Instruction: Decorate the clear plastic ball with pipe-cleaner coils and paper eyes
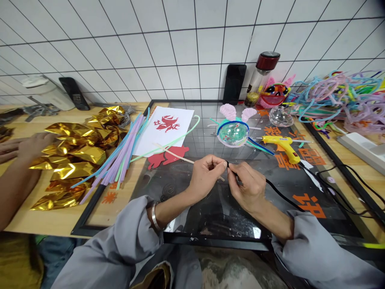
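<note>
My left hand (206, 174) and my right hand (248, 184) meet over the black glass mat (210, 200), fingers pinched together on a thin black pipe cleaner (276, 192) that trails off to the right past my right wrist. A thin pale stick (177, 154) lies just under my left fingers. Behind the hands stands a clear ball craft (233, 133) with a blue rim and pink ears. A yellow glue gun (284, 145) lies to its right.
Gold foil pieces (72, 154) and a bundle of pastel pipe cleaners (120, 156) lie at left, where another person's hand (28, 144) rests. White paper with a red cutout (167, 128), a phone (234, 83), a jar (261, 76) and a tangled pipe-cleaner heap (339, 96) sit behind.
</note>
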Demonstrator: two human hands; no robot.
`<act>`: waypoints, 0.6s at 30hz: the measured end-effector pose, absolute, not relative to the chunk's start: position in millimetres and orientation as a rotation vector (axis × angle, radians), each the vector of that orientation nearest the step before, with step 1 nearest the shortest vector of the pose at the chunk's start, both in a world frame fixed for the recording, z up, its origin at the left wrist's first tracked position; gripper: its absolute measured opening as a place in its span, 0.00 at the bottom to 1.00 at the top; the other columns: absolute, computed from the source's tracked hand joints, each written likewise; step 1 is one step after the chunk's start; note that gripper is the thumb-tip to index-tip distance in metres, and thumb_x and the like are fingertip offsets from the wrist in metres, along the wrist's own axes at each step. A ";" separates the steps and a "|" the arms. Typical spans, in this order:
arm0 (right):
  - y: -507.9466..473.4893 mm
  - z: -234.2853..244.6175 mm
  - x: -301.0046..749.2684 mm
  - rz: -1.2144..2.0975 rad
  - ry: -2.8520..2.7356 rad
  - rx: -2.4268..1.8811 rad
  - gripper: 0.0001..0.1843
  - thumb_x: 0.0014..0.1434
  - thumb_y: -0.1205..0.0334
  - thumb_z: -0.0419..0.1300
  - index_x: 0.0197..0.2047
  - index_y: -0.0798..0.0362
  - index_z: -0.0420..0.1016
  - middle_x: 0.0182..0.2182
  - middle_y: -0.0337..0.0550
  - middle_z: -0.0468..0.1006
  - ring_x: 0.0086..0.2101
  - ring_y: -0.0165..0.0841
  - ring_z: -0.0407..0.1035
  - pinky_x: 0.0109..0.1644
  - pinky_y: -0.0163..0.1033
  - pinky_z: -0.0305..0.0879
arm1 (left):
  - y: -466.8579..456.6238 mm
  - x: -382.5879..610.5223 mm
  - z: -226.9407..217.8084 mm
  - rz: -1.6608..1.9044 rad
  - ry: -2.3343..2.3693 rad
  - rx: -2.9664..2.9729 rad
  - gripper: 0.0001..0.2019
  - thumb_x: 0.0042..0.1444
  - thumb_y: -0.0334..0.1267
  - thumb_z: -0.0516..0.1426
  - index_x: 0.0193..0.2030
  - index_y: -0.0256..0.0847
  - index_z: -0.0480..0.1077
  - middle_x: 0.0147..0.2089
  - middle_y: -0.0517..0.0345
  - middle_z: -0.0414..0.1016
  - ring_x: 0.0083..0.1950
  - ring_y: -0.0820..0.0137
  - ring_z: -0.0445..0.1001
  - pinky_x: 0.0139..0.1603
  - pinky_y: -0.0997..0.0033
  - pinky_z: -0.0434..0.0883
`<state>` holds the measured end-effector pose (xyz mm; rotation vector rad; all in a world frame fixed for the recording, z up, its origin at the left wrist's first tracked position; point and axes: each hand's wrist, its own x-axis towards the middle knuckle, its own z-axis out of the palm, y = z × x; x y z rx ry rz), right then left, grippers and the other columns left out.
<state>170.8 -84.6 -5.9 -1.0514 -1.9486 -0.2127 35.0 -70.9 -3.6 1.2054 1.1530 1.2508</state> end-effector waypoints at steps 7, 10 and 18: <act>-82.6 -10.6 170.0 -0.242 -1.942 -1.069 0.05 0.58 0.72 0.56 0.34 0.55 0.72 0.22 0.40 0.72 0.24 0.30 0.65 0.29 0.36 0.58 | -72.3 45.3 -0.8 1.198 1.071 0.763 0.10 0.41 0.39 0.63 0.25 0.35 0.68 0.19 0.67 0.61 0.19 0.84 0.54 0.19 0.80 0.51; -80.4 -7.2 172.6 -0.238 -1.943 -1.071 0.06 0.58 0.71 0.56 0.33 0.54 0.72 0.22 0.41 0.73 0.24 0.30 0.66 0.29 0.36 0.59 | -72.5 45.5 1.6 1.155 1.020 0.697 0.13 0.39 0.41 0.65 0.24 0.35 0.67 0.19 0.67 0.61 0.19 0.84 0.55 0.19 0.80 0.50; -72.3 10.0 189.1 0.089 -2.016 -1.057 0.07 0.60 0.69 0.54 0.34 0.54 0.74 0.26 0.41 0.75 0.26 0.29 0.67 0.30 0.35 0.61 | -62.5 27.6 3.1 0.994 0.938 1.022 0.15 0.46 0.47 0.63 0.25 0.35 0.70 0.23 0.60 0.69 0.20 0.81 0.60 0.20 0.78 0.56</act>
